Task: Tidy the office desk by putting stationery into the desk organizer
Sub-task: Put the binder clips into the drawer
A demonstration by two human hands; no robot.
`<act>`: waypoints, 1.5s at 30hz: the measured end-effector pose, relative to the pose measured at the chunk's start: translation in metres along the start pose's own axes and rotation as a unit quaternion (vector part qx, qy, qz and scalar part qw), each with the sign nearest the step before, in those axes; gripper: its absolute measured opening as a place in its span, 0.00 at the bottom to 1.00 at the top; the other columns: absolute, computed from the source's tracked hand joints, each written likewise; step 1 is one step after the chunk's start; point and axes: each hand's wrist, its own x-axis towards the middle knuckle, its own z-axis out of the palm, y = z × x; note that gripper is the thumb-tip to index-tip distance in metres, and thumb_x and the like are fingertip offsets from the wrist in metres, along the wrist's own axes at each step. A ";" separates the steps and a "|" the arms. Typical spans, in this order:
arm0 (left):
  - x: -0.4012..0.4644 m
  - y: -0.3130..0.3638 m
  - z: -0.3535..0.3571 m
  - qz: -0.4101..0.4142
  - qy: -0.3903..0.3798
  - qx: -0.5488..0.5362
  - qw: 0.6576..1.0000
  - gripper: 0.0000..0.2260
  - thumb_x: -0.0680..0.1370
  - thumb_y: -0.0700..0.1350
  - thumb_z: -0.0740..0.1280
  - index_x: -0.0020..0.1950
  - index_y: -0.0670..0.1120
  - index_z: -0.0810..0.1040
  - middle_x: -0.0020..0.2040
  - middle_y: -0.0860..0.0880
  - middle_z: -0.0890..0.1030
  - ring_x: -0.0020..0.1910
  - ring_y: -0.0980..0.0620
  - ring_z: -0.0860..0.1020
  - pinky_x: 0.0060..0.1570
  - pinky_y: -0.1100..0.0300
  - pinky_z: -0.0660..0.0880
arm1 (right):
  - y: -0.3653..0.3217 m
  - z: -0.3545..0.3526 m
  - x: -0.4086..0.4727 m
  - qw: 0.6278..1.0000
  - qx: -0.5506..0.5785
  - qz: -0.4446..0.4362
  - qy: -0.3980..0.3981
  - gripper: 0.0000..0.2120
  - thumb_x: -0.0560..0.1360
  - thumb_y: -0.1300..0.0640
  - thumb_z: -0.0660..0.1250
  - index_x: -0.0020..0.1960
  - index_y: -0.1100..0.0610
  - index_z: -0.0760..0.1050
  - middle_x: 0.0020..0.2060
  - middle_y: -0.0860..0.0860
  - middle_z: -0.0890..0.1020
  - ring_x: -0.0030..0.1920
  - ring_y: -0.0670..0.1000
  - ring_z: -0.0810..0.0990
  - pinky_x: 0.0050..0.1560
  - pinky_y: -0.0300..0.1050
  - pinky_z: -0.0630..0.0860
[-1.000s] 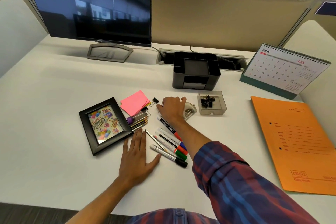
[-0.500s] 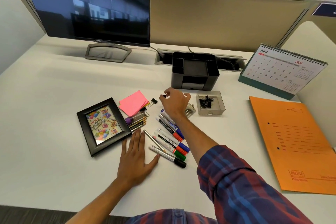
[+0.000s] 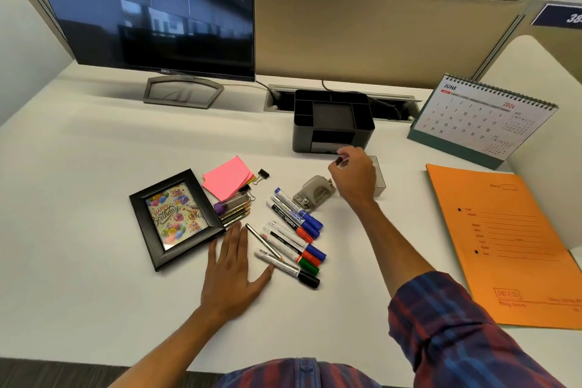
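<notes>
My right hand [image 3: 354,178] hovers over the clear plastic drawer tray [image 3: 379,179] and pinches a small black binder clip [image 3: 339,161] in its fingertips. Just behind stands the black desk organizer [image 3: 333,121]. My left hand [image 3: 231,272] lies flat on the desk, fingers straight, beside several markers [image 3: 296,236] and a pencil [image 3: 263,241]. A grey stapler [image 3: 313,194] lies left of my right hand. Pink sticky notes [image 3: 226,178], two more binder clips [image 3: 262,175] and several pencils [image 3: 234,209] lie further left.
A black photo frame [image 3: 176,219] lies at the left. An orange file folder [image 3: 510,242] covers the right side. A desk calendar [image 3: 478,118] stands back right and a monitor [image 3: 151,9] back left. A cable slot [image 3: 280,101] runs behind the organizer.
My right hand lifted off the stapler with a binder clip pinched in it and moved right, over the clear tray. The left hand stayed flat.
</notes>
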 end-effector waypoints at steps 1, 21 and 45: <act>0.000 0.000 0.000 0.000 -0.001 0.000 1.000 0.40 0.77 0.69 0.49 0.80 0.44 0.49 0.80 0.47 0.50 0.79 0.50 0.50 0.75 0.47 0.45 | 0.005 -0.004 0.000 1.000 -0.017 0.006 -0.002 0.16 0.73 0.56 0.72 0.59 0.57 0.78 0.54 0.54 0.81 0.51 0.53 0.80 0.48 0.37 0.71; -0.001 0.001 -0.003 0.002 -0.007 -0.012 1.000 0.40 0.77 0.70 0.47 0.80 0.45 0.46 0.80 0.48 0.48 0.79 0.51 0.47 0.76 0.49 0.42 | -0.031 0.053 -0.029 0.975 -0.083 -0.165 -0.124 0.15 0.77 0.54 0.65 0.63 0.53 0.76 0.61 0.51 0.78 0.61 0.52 0.76 0.65 0.50 0.65; -0.001 0.004 -0.009 0.005 0.003 -0.013 1.000 0.40 0.77 0.70 0.48 0.80 0.44 0.48 0.80 0.47 0.51 0.79 0.50 0.50 0.75 0.51 0.40 | -0.053 0.106 -0.019 0.910 -0.253 -0.244 -0.219 0.13 0.79 0.57 0.62 0.63 0.53 0.73 0.58 0.51 0.77 0.59 0.54 0.74 0.65 0.54 0.59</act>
